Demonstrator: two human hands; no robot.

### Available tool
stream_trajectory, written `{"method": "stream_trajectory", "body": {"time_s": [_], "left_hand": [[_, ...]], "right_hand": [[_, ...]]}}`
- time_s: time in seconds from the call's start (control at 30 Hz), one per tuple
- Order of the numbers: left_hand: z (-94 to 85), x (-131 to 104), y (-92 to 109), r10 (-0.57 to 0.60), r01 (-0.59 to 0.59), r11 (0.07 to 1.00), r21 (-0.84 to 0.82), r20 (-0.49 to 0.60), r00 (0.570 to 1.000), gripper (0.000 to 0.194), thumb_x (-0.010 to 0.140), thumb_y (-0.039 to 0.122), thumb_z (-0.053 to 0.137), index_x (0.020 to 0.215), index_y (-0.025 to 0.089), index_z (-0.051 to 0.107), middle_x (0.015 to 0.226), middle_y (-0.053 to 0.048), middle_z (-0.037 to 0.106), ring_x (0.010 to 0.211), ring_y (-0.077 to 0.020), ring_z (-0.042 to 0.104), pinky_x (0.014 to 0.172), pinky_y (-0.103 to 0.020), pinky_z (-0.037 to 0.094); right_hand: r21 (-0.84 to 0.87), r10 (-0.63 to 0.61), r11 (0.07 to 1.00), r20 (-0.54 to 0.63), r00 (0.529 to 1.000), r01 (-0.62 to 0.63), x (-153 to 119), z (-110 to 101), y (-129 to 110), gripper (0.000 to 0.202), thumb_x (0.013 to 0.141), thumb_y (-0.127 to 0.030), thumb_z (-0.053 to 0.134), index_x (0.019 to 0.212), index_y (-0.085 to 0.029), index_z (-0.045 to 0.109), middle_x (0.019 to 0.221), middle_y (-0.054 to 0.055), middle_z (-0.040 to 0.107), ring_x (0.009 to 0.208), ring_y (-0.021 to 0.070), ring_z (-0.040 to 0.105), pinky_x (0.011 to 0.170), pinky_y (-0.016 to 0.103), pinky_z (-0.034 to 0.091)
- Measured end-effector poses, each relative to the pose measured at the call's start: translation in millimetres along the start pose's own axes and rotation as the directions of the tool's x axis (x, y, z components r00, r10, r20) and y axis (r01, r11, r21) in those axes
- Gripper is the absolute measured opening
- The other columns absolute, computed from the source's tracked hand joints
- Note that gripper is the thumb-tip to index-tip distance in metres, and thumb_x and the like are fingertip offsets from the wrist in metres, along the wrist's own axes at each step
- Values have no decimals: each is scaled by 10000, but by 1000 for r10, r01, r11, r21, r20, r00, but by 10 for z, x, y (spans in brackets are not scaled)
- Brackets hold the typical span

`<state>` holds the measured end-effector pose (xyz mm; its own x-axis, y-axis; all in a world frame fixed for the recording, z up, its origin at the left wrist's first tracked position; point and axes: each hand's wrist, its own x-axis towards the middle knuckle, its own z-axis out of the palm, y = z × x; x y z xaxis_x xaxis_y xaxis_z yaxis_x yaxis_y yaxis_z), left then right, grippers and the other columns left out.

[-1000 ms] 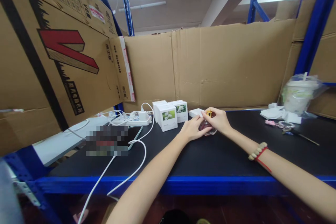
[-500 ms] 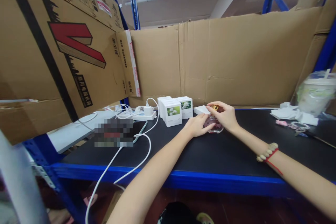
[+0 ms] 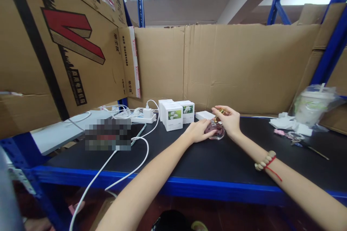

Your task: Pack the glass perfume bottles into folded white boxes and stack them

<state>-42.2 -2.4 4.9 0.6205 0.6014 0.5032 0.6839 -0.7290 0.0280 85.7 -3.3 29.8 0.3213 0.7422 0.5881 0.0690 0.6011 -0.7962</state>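
A rounded glass bottle with pinkish contents (image 3: 219,132) stands on the black table top. My left hand (image 3: 199,131) grips its left side. Just above the bottle's neck, my right hand (image 3: 229,120) pinches a gold cap (image 3: 221,112), which is tilted and looks lifted off the neck. Behind the hands lies a flat white box (image 3: 204,116). To the left of my left hand stand several small white boxes with flower pictures (image 3: 174,117).
A power strip with white plugs (image 3: 138,116) and a phone-like device, partly blurred out (image 3: 139,133), sit at the left with loose white cables. At the right are a bagged drink cup (image 3: 311,106), crumpled tissues (image 3: 288,122) and keys (image 3: 296,138). Cardboard (image 3: 257,68) walls the back.
The gold cap in my right hand has risen and tilted, showing the bottle's neck below it. The whole view has shifted slightly, so most objects appear further left.
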Motion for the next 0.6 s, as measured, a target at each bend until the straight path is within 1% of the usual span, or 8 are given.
{"method": "stream_trajectory", "body": {"time_s": [0.07,0.2,0.27,0.33,0.4,0.47,0.53,0.6], "left_hand": [[-3,2,-1,-1,1,1000,3,5,1000,293,853,443,374,898,175,485,879,-37,603,847,-172,575,636,-247,442],[-12,6,3,-7,7,1000,20,13,1000,300,855,449,363,904,176,479,897,-41,607,858,-175,576,645,-251,444],[-15,2,7,-13,13,1000,23,11,1000,299,853,452,367,904,178,477,897,-41,608,858,-174,578,651,-251,445],[-18,-5,10,-22,22,1000,20,10,1000,294,849,454,376,897,182,477,885,-36,609,851,-171,580,657,-250,447],[-20,-10,12,-35,34,999,16,10,999,288,846,451,383,894,183,477,874,-34,610,845,-169,582,666,-249,448],[-23,-11,14,-44,44,999,16,11,999,284,845,447,386,893,182,478,865,-34,610,841,-170,584,675,-252,449],[-28,-9,16,-45,45,999,16,13,999,281,846,444,385,887,182,479,857,-36,611,835,-171,585,683,-255,450],[-32,-5,17,-39,39,999,16,17,999,277,846,440,384,883,182,479,854,-38,612,833,-171,585,691,-258,450]], "right_hand": [[5,-1,1000,-7,1000,1,7,3,9,393,411,-474,746,634,-177,617,537,-10,599,433,123,535,443,272,441],[-47,-74,996,-32,997,73,50,3,59,401,420,-506,730,625,-179,623,596,11,630,486,123,543,481,270,446],[-89,-49,995,-34,998,46,95,-38,95,413,471,-547,686,650,-179,626,614,22,646,474,129,546,471,276,444],[-215,-8,977,-19,1000,3,161,-139,138,391,567,-562,614,675,-186,629,588,19,648,427,130,533,452,280,428],[-455,3,890,3,1000,-1,243,-300,193,310,658,-509,557,664,-208,635,546,3,641,404,131,527,452,275,401],[-658,-13,753,-47,999,-21,334,-499,265,234,682,-438,556,594,-234,629,495,-6,624,484,161,573,468,268,385],[-741,31,667,-83,996,-82,423,-693,353,177,641,-383,603,523,-251,610,470,-12,616,556,189,605,477,270,393],[-770,91,624,-98,991,-133,500,-844,446,106,532,-286,685,481,-264,595,434,-30,592,543,199,606,492,288,417]]}}
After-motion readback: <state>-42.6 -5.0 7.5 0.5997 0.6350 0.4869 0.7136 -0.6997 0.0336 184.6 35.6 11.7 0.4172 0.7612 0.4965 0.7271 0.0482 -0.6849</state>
